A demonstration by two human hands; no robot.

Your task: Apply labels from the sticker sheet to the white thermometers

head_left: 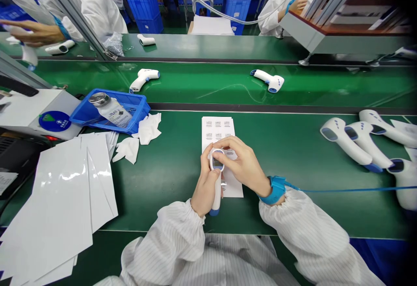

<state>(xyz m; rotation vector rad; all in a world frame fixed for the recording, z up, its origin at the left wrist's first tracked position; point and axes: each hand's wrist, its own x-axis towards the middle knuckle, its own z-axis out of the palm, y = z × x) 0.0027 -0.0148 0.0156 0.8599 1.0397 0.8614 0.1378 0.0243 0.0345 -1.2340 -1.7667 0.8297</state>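
Note:
A white infrared thermometer [216, 177] with a blue base is held upright over a sheet of printed labels [218, 130]. My left hand [204, 183] wraps its handle. My right hand [243, 164] presses its fingers around the thermometer's head, partly covering the display. A blue anti-static wrist strap [276, 189] circles my right wrist, and its cord runs off to the right. Several similar thermometers [353, 140] lie together at the right of the green bench [169, 199].
A blue tray [130, 105] holds a labelled bottle, with white wipes [148, 128] beside it. White glossy sheets [61, 194] lie at the left. Two thermometers [143, 78] sit on the green conveyor behind. Co-workers' hands [35, 33] show beyond a glass partition, with blue crates further back.

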